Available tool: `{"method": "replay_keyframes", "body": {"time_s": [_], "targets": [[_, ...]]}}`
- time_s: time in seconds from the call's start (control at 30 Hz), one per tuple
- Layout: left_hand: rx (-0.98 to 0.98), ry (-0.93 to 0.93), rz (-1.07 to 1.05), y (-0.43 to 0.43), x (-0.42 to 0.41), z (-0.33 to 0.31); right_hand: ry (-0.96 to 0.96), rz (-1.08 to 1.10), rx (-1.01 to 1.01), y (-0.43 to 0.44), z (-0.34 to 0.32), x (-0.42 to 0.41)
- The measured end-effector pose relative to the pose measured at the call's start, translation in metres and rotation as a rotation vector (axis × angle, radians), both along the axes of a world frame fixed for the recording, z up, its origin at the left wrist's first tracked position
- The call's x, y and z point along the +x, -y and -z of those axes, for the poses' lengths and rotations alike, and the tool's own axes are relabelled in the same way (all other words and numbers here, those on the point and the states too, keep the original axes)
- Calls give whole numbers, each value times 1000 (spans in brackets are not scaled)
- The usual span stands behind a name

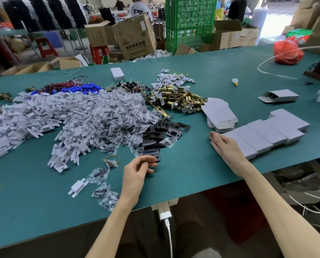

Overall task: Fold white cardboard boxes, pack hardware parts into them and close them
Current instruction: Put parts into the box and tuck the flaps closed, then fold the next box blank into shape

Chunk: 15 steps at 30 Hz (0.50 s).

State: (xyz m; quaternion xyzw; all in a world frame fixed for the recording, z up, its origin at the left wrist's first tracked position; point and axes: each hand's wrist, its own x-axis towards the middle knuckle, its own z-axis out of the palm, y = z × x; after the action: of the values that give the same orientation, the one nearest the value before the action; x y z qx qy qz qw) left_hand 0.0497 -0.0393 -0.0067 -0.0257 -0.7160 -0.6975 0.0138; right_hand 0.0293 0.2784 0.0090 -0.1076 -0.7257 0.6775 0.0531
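Pinching black plate (156, 158), left hand (135, 175).

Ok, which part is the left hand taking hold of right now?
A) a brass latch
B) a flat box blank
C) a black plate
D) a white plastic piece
C: the left hand has its fingers curled round a black plate at the near end of the dark pile, well apart from the brass latches.

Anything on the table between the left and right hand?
No. Head view: only bare green table lies between the left hand, pinching a black plate, and the right hand.
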Motion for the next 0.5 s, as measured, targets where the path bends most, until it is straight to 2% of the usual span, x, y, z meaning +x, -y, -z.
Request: {"method": "replay_keyframes", "body": {"time_s": [0.1,0.2,0.33,0.4,0.5], "targets": [[-5,2,1,0,0,0,9,65,46,-15,-11,0],[-15,4,0,-1,-1,0,21,25,296,-14,-23,-4],[-15,7,0,0,-2,2,-100,67,723,-6,-27,-30],[-16,7,1,0,-2,2,-19,70,973,-8,-29,-47],[-17,11,-8,1,-2,4,199,-37,1300,-16,-26,-63]]}}
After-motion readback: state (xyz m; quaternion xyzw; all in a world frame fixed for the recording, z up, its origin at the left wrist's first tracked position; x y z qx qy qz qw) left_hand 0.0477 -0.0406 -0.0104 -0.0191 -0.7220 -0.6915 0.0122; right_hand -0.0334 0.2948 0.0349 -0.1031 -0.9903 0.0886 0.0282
